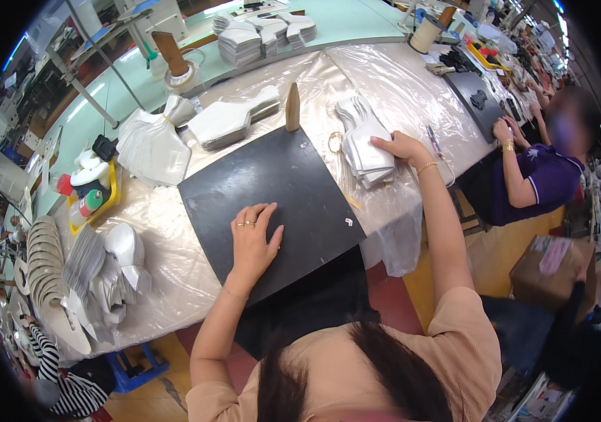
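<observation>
My left hand (253,238) rests on a black board (258,176) in front of me, fingers apart and holding nothing. A small white scrap (349,221) lies near the board's right corner. To the right of the board, my right hand (404,147) is closed at the edge of a stack of white cut pieces (365,141). Its thumb lies on top; the other fingers are partly hidden, so I cannot tell how many pieces it grips. A pointed wooden tool (293,107) stands at the board's far edge.
Stacks of white shaped pieces (227,119) lie beyond the board, with more curved pieces (51,267) at the left. A yellow tray (107,200) holds bottles. Thread spools (427,34) stand at the back. A co-worker in purple (532,176) sits at the right near a cardboard box (552,271).
</observation>
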Available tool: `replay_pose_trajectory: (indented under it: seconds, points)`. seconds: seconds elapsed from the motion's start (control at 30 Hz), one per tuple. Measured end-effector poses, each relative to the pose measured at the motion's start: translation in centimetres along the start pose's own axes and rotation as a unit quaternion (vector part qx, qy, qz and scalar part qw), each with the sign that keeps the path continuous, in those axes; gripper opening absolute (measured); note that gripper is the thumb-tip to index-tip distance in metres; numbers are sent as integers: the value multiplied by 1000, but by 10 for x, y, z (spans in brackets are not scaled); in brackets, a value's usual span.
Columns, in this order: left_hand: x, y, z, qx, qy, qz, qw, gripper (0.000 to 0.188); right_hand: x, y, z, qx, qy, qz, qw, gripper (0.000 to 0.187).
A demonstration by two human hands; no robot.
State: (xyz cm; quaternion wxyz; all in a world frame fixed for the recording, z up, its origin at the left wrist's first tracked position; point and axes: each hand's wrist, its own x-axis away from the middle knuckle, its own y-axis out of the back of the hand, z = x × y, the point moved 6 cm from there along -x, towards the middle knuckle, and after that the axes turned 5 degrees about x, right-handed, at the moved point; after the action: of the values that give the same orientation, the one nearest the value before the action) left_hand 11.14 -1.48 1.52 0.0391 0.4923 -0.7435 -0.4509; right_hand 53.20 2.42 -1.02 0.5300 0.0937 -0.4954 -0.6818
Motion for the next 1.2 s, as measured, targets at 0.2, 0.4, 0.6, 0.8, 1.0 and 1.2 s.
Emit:
replay_pose_trajectory:
  seconds: [0.2,0.4,0.6,0.8,1.0,1.2]
  points:
    - [1,0,-1,-13,-5,6,1000,44,-9,-2,4,46,-20,75,996,98]
    - [1,0,-1,-8,-4,9,1000,38,-11,-8,5,-43,-36,132,990,90]
    - [1,0,0,-12,0,9,1000,33,15,-18,33,-202,126,76,968,79]
    - [0,0,1,-4,7,15,1000,34,79,-14,41,-269,91,-74,956,69]
    - [-4,12,5,195,105,-39,974,37,147,20,90,-315,212,-149,913,68]
    - [-34,2,2,530,127,-114,831,66,170,-48,146,-274,290,-103,911,80]
